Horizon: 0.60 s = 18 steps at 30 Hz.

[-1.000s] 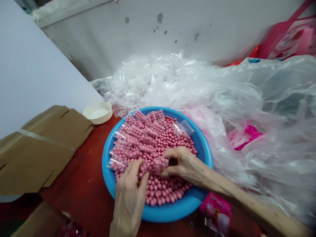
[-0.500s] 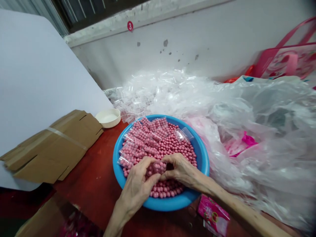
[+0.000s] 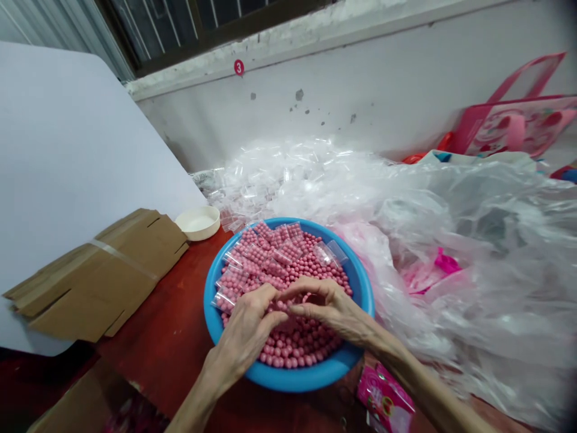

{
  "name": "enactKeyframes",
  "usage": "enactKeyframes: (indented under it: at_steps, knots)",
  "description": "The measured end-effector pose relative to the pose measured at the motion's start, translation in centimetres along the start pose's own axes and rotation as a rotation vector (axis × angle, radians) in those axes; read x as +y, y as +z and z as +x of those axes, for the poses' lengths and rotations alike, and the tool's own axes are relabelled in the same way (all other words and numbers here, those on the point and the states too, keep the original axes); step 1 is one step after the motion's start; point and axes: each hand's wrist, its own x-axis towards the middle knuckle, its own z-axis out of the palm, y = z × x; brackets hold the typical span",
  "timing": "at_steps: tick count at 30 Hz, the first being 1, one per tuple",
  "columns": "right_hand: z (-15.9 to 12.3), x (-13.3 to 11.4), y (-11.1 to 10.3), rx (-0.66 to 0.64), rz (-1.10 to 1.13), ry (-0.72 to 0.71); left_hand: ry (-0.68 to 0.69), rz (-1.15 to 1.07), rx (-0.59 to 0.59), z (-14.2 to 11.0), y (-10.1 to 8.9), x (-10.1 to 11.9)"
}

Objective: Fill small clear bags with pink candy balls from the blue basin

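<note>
A blue plastic basin (image 3: 366, 294) holds loose pink beads (image 3: 288, 355). Over the middle of it, my left hand (image 3: 247, 322) and my right hand (image 3: 331, 305) meet fingertip to fingertip. Both are closed on a small clear bag of pink beads (image 3: 282, 305), mostly hidden by the fingers. Similar filled bags (image 3: 252, 252) lie on the beads at the left and back of the basin. Flat clear bags (image 3: 331, 254) rest on the beads at the back right.
Clear plastic bags (image 3: 288, 171) are heaped behind the basin, with crumpled plastic sheeting (image 3: 451, 216) at right. Left are a white round dish (image 3: 198, 222) and folded cardboard (image 3: 108, 270). A pink packet (image 3: 385, 397) lies in front. A pink bag (image 3: 509, 126) stands by the wall.
My hands have come together on the bag, my left hand rising off the loose beads to meet my right. The camera view has tilted up, showing more wall and window.
</note>
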Motion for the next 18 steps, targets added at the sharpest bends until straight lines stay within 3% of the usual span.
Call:
enactKeyframes:
  at_steps: [8, 13, 18]
  knots:
    - [-0.8, 0.5, -0.2, -0.009, -0.249, -0.146, 0.105, 0.094, -0.134, 0.1, -0.8, 0.5]
    - [-1.7, -0.2, -0.9, 0.132, -0.372, -0.127, 0.130, 0.124, -0.103, 0.1, -0.2, 0.1]
    - [-2.0, 0.0, -0.1, 0.062, -0.420, -0.252, 0.157, 0.145, -0.090, 0.4, 0.1, 0.3]
